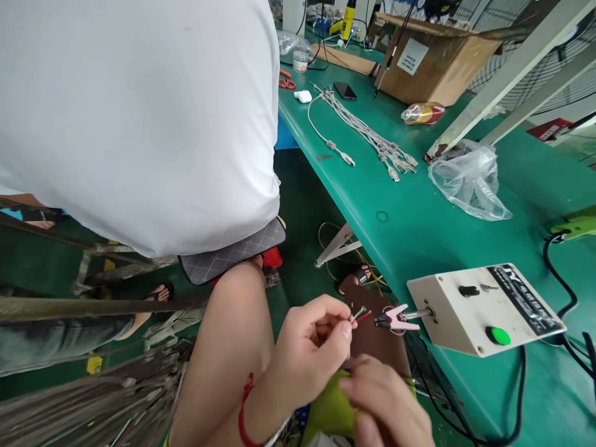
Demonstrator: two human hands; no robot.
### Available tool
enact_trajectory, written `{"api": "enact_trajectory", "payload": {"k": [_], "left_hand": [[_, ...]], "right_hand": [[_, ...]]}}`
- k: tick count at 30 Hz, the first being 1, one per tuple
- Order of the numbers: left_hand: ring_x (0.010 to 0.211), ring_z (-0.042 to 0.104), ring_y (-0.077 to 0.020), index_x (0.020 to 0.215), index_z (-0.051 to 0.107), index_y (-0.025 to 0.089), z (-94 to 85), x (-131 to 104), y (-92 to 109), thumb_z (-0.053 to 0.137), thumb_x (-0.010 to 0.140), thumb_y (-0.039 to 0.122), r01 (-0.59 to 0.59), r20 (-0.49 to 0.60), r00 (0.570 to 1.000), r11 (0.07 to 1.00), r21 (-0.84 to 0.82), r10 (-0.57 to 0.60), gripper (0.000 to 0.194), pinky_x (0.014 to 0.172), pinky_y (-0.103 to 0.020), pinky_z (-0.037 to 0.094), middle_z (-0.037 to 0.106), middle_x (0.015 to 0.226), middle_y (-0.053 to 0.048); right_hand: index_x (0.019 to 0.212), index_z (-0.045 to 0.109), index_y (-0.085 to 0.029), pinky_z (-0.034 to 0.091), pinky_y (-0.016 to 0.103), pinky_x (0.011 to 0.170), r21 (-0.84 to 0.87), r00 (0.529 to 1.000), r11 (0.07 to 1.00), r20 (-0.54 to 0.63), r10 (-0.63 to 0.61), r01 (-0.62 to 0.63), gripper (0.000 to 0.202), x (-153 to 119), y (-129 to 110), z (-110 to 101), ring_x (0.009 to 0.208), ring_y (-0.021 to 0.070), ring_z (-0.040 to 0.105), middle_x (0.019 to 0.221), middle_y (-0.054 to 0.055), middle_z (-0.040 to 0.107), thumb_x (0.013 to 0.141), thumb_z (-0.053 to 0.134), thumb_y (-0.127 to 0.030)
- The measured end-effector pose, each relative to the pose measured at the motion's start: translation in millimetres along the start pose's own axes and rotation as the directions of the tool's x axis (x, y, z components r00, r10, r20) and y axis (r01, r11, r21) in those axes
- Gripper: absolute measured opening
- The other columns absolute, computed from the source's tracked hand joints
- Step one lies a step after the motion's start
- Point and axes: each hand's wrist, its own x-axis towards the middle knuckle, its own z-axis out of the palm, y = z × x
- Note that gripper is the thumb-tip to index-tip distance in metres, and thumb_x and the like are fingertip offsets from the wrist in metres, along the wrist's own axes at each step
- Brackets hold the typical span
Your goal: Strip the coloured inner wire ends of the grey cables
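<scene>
My left hand (310, 347), with a red string round its wrist, pinches a cable end between thumb and forefinger. Thin red, green and pale wires (361, 315) stick out to the right from the fingertips. Just below is my right hand (384, 397), its fingers bent and smeared by motion; whether anything is in them does not show. Right of the wire ends, apart from them, a pink and black clip (395, 319) sits on the metal shaft of a cream control box (465, 310). The box has a black knob and a green button (498, 336).
On the green table (419, 230) lie a bundle of grey USB cables (363, 127), a phone (345, 90), a clear plastic bag (470, 177) and red-handled scissors (287, 83). A cardboard box (433, 59) stands behind. A person in a white shirt (139, 124) sits close ahead.
</scene>
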Motion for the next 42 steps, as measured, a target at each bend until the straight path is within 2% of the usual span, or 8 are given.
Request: {"api": "enact_trajectory", "payload": {"k": [3, 6, 12, 18, 28, 33, 37, 42], "left_hand": [[0.053, 0.052, -0.0089, 0.084, 0.069, 0.019, 4.7, -5.4, -4.3, 0.074, 0.097, 0.021, -0.129, 0.017, 0.992, 0.990, 0.052, 0.128, 0.014, 0.050, -0.018, 0.039, 0.059, 0.064, 0.004], [0.050, 0.046, -0.0074, 0.082, 0.068, 0.019, 8.1, -9.3, -7.7, 0.074, 0.094, 0.018, -0.213, 0.046, 0.976, 0.976, 0.046, 0.211, 0.013, 0.047, -0.018, 0.032, 0.056, 0.062, 0.005], [0.052, 0.044, -0.0084, 0.088, 0.071, 0.018, 16.7, -17.1, -17.9, 0.076, 0.104, 0.029, -0.035, 0.157, 0.986, 0.987, -0.158, 0.060, 0.020, 0.050, -0.020, 0.032, 0.052, 0.062, 0.005], [0.052, 0.035, -0.0067, 0.087, 0.064, 0.019, 21.4, -19.9, -27.5, 0.077, 0.110, 0.059, 0.075, 0.242, 0.970, 0.949, -0.308, 0.002, 0.049, 0.049, -0.020, 0.026, 0.044, 0.061, 0.007], [0.052, 0.035, -0.0072, 0.084, 0.058, 0.020, 22.9, -16.5, -30.5, 0.075, 0.112, 0.054, 0.032, 0.249, 0.967, 0.955, -0.296, 0.044, 0.046, 0.049, -0.020, 0.026, 0.042, 0.060, 0.008], [0.053, 0.036, -0.0072, 0.083, 0.059, 0.021, 28.0, -14.7, -20.8, 0.069, 0.103, 0.022, -0.225, 0.183, 0.955, 0.972, -0.062, 0.232, 0.022, 0.049, -0.020, 0.026, 0.044, 0.063, 0.007], [0.052, 0.051, -0.0085, 0.092, 0.067, 0.024, 31.1, -17.5, -16.1, 0.069, 0.089, 0.010, -0.441, 0.086, 0.897, 0.867, 0.231, 0.433, 0.014, 0.052, -0.019, 0.038, 0.062, 0.064, 0.007], [0.046, 0.055, -0.0084, 0.099, 0.071, 0.024, 26.4, -23.4, -20.6, 0.072, 0.099, 0.010, -0.435, 0.011, 0.887, 0.829, 0.352, 0.461, 0.014, 0.047, -0.019, 0.040, 0.075, 0.070, 0.004]], "right_hand": [[0.109, 0.089, -0.025, 0.057, 0.026, 0.057, 0.067, 0.909, 0.934, -0.214, 0.358, -0.352, 0.011, 3.8, -11.1, -5.7, 0.062, 0.0164, 0.069, 0.081, 0.003, 0.079, 0.109, 0.079, -0.030], [0.120, 0.092, -0.026, 0.056, 0.021, 0.055, 0.243, 0.776, 0.789, -0.171, 0.608, -0.564, 0.023, 7.7, -16.0, -5.9, 0.058, 0.0139, 0.065, 0.076, 0.001, 0.075, 0.100, 0.093, -0.036], [0.102, 0.097, -0.036, 0.064, 0.020, 0.057, 0.518, 0.791, 0.677, 0.000, 0.611, -0.523, 0.007, 19.3, -9.1, -10.4, 0.055, 0.0146, 0.073, 0.065, 0.000, 0.079, 0.095, 0.099, -0.037], [0.087, 0.096, -0.034, 0.059, 0.018, 0.053, 0.604, 0.688, 0.543, 0.011, 0.726, -0.583, 0.018, 36.2, -12.3, -13.2, 0.052, 0.0121, 0.065, 0.058, 0.002, 0.073, 0.084, 0.107, -0.048], [0.081, 0.093, -0.031, 0.063, 0.021, 0.062, 0.686, 0.654, 0.481, -0.010, 0.756, -0.545, 0.023, 29.0, -9.7, -12.5, 0.060, 0.0128, 0.070, 0.071, 0.003, 0.081, 0.078, 0.111, -0.045], [0.079, 0.083, -0.023, 0.056, 0.022, 0.058, 0.674, 0.698, 0.563, -0.098, 0.709, -0.478, 0.031, 24.6, -10.2, -4.7, 0.057, 0.0121, 0.060, 0.063, 0.000, 0.067, 0.099, 0.094, -0.044], [0.079, 0.079, -0.023, 0.053, 0.024, 0.055, 0.672, 0.727, 0.621, -0.177, 0.663, -0.403, 0.037, 23.9, -11.1, 1.6, 0.060, 0.0152, 0.060, 0.066, 0.001, 0.063, 0.109, 0.082, -0.044], [0.112, 0.093, -0.026, 0.049, 0.022, 0.052, 0.606, 0.733, 0.656, -0.170, 0.659, -0.450, 0.027, 11.9, -8.6, 0.2, 0.052, 0.0116, 0.049, 0.061, -0.004, 0.055, 0.103, 0.090, -0.051]]}}
